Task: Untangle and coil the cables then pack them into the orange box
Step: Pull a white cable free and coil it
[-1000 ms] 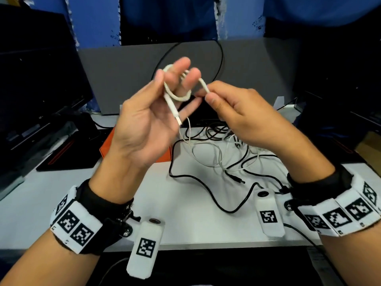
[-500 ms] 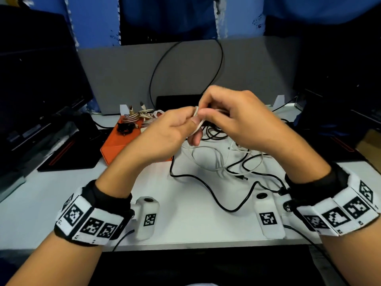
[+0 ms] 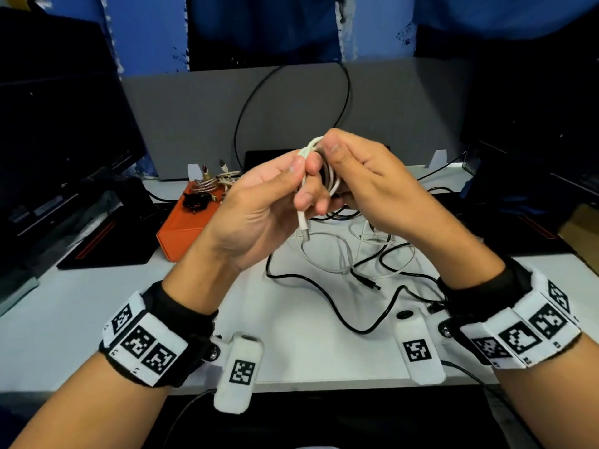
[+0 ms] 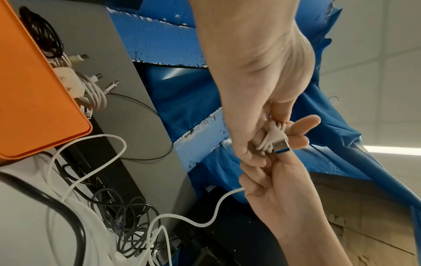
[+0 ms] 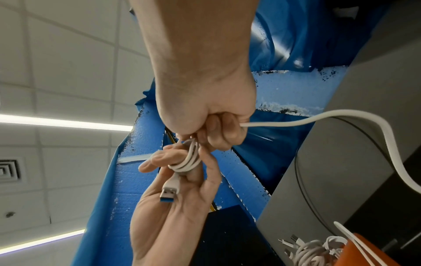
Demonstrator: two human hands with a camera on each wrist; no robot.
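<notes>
Surrounding orange box [image 3: 181, 231]: tangled cables [image 3: 356, 254].

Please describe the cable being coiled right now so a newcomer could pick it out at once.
Above the white table, in front of the orange box, the left hand and right hand meet. Between them is the smooth white cable, looped round the left fingers. Unlike the cables on the table, it is held up, its blue-tipped USB plug dangling.
</notes>
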